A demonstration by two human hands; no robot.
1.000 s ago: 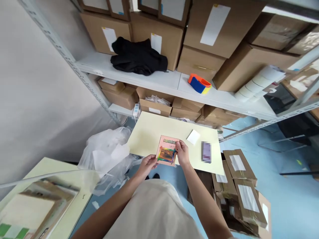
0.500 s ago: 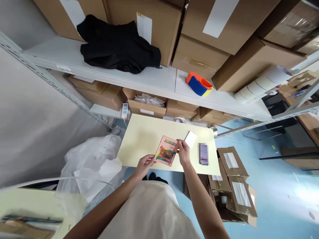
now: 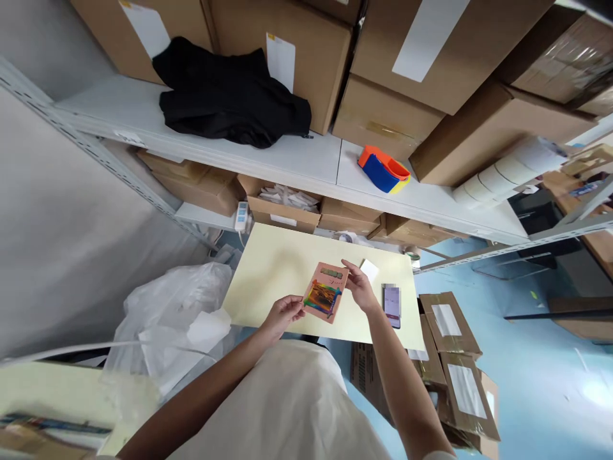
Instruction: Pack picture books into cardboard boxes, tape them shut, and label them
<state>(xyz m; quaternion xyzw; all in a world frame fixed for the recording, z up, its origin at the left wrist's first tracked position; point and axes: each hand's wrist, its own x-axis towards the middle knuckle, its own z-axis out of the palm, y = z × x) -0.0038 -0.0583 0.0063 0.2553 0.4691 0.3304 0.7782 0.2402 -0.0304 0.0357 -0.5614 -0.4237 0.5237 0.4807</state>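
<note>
A pink booklet [image 3: 326, 292] with a colourful picture and greenish lettering is held up, slightly tilted, over the cream table [image 3: 258, 281]. My left hand [image 3: 282, 314] pinches its lower left edge between thumb and fingers. At the upper right edge, my right hand [image 3: 361, 287] has its thumb and fingers on the booklet, the index finger stretched past the corner. Just beyond the right hand lies a small white card or pad [image 3: 369, 269]. A phone [image 3: 391, 305] with its screen lit rests to the right on the table.
Behind the table stands a metal shelf [image 3: 306, 156] with cardboard boxes, a black garment [image 3: 234, 96], an orange-blue-yellow band [image 3: 383, 169] and white rolls [image 3: 510, 172]. Clear plastic bags [image 3: 172, 313] bulge at the left. Stacked cartons [image 3: 447, 322] stand on the floor at right.
The booklet and both hands have shifted slightly right. The right index finger has straightened at the booklet's corner. The view has tilted a little, and the phone screen now looks brighter.
</note>
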